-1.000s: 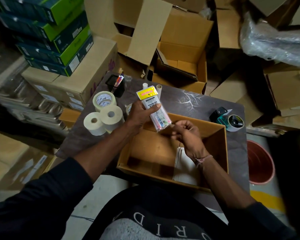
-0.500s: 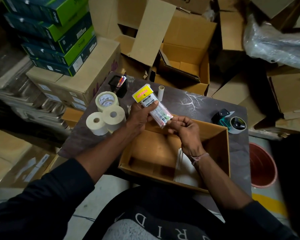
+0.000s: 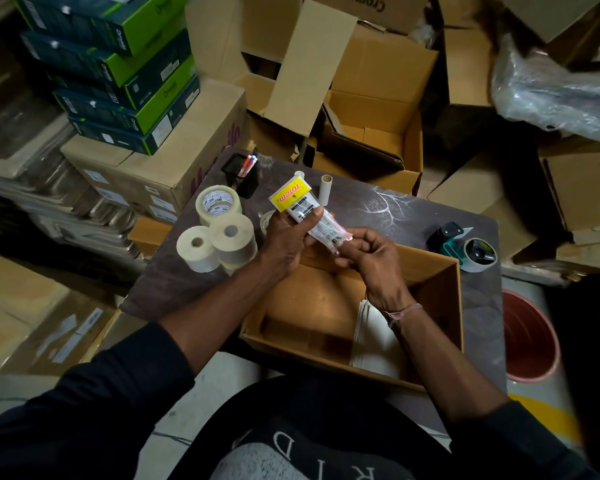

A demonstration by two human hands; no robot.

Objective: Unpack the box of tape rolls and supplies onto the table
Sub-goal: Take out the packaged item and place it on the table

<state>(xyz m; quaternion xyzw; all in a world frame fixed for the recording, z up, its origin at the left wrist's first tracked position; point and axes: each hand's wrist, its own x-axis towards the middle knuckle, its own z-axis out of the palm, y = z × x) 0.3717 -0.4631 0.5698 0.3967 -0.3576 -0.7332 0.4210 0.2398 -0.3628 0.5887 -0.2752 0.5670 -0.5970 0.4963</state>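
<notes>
Print on the clear plastic packet with the yellow TOTEM header card (image 3: pixel 300 209) is too small to read, and its contents are blurred. Since half a second ago it has tilted a little more upright above the open brown cardboard box (image 3: pixel 454 303). The left hand (image 3: pixel 290 239) grips its middle; the right hand (image 3: pixel 368 254) pinches its lower end. White flat sheets (image 3: pixel 373 341) lie inside the box; cream tape rolls (image 3: pixel 219 244) stand left of it.

Glossy plastic packet (image 3: pixel 309 216), matt cardboard box (image 3: pixel 440 299), seemingly marbled table (image 3: pixel 388 209)
</notes>
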